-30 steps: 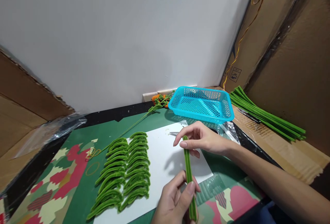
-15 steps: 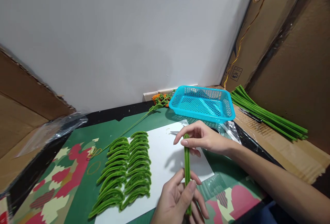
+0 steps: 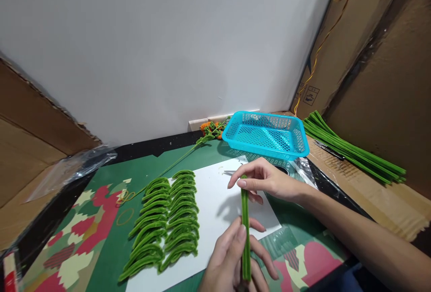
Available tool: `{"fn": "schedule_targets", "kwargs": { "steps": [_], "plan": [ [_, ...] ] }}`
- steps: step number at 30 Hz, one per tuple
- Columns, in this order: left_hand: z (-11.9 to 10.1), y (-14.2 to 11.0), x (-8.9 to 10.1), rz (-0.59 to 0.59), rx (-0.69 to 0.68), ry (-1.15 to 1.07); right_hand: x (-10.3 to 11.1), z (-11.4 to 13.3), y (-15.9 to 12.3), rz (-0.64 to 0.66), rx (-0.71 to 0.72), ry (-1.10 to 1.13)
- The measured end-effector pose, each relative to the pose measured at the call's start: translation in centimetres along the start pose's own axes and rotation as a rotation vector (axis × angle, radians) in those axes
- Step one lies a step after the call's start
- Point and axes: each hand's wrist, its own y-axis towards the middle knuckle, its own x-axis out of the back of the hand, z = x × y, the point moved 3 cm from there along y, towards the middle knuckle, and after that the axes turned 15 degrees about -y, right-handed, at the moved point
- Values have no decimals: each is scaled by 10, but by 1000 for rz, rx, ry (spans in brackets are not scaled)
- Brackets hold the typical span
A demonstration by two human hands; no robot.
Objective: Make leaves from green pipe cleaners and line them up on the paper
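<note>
Green bundle: fuzzy stems [image 3: 245, 211] held together, roughly upright betw. both hands, over R side of white paper [image 3: 212, 198] & desk [image 3: 134, 170] nr the front.
L hand: [image 3: 224, 258] grasping lower part, thumb along one side, index behind; other fingers loosely spread.
R hand: [image 3: 267, 183] pinching top end w/ thumb & fingertips, palm off it.
Feel: prob. v. light, soft pile outside; prob. wire core, so bendy but should keep its shape. Not slippery, I'd guess; pile could crush if squeezed hard.
Where to hold: mid/lower length for support, tip betw. thumb & index to keep ends level; mind poss. sharp wire ends.
Curved green pcs: [image 3: 183, 213] two columns on paper, L of hands.
Scissors: prob.; pale blade [image 3: 229, 172] shows by R fingertips, rest mostly hidden.
Blue basket: [image 3: 266, 152] beyond R hand.
Long green stems: [image 3: 360, 155] pile far R, on cardboard [image 3: 380, 207].
</note>
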Motion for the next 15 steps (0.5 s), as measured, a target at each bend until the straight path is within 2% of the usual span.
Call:
{"fn": "schedule_targets", "kwargs": {
  "steps": [8,15],
  "plan": [
    [-3,-4,-3,-26,-6,-31,-2,-4,2,-24,-12,-56],
    [-2,-5,-4,-56,-21,4,0,-9,4,-72,23,-12]
  ]
}}
